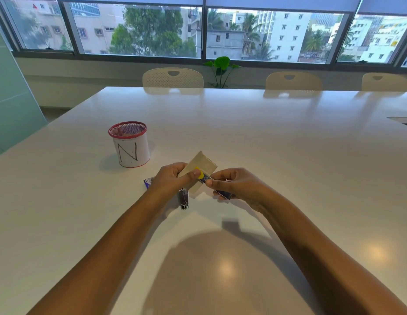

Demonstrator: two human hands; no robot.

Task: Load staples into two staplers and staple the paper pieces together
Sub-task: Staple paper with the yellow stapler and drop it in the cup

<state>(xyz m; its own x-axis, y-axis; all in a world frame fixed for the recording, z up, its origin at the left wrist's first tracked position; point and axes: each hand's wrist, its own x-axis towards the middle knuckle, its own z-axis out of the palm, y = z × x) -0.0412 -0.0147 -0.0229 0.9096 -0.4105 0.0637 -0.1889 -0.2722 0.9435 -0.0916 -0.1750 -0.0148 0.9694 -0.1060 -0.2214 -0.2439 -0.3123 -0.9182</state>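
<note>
My left hand pinches beige paper pieces held above the white table. My right hand grips a dark blue stapler with a yellow tip, its nose over the paper's edge beside my left thumb. A second, dark metal stapler lies on the table just below my left hand. A small blue staple box peeks out to the left of my left wrist, partly hidden.
A red mesh cup with a white label marked "N" stands at the left. Three cream chairs line the far table edge, with a green plant by the window. A dark cable slot sits at the far right.
</note>
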